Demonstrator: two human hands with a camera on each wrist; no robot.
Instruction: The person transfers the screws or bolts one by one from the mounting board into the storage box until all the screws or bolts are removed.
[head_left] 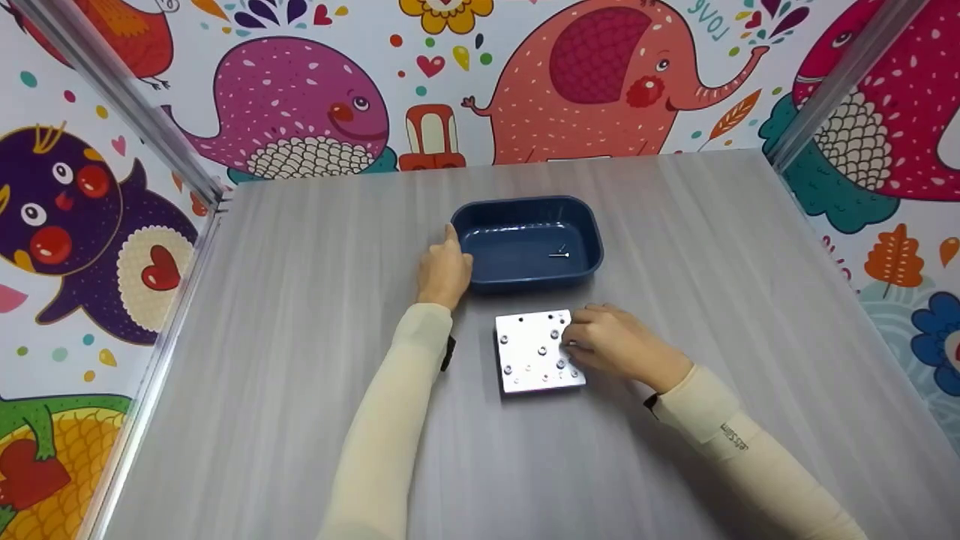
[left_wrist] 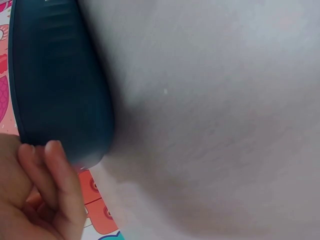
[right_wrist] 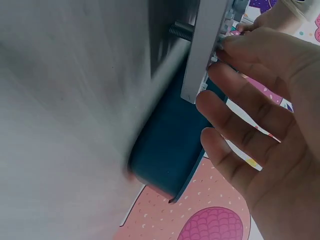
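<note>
In the head view a square silver metal plate [head_left: 529,330] lies in front of the person, with several bolts [head_left: 542,350] and small holes in its top. The right hand [head_left: 611,341] is at its right edge. Thumb and forefinger pinch at a bolt there, mostly hidden by them, while the other fingers spread apart. Below the plate, a threaded bolt end [right_wrist: 181,31] sticks out in the right wrist view. Behind the plate stands a dark blue tray [head_left: 525,285]. The left hand [head_left: 444,274] holds its left end, thumb by the rim and bent fingers against the outer wall.
Two small screws [head_left: 559,253] lie inside the tray, near its right end. The grey wood-grain table [head_left: 315,300] is bounded by metal frame posts [head_left: 150,112] and panels printed with cartoon animals [head_left: 300,97].
</note>
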